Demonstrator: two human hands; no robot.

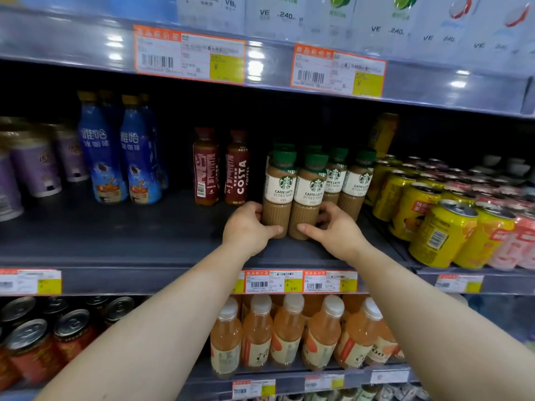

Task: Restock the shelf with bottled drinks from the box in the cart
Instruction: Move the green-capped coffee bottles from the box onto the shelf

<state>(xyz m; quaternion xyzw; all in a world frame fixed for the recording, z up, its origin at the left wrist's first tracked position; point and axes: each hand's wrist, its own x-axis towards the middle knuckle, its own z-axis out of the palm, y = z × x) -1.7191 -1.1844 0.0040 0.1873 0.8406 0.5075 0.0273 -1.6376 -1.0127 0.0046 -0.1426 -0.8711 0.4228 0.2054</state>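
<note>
Fingers of left hand (249,227), right hand (333,230) hidden behind latte bottles (292,195).

A single head-worn wide-angle camera looks forward and slightly down at a store shelf (162,235) from close range, near enough that both forearms stretch in from 6 o'clock and the hands (292,230) meet just below frame centre. It faces the shelving almost square on, the middle shelf board filling the centre, the upper shelf edge with price tags (189,53) bowing across 12 o'clock and a lower shelf row running along 6 o'clock. Wide-angle distortion bends the shelf lines toward 3 and 9 o'clock.
</note>
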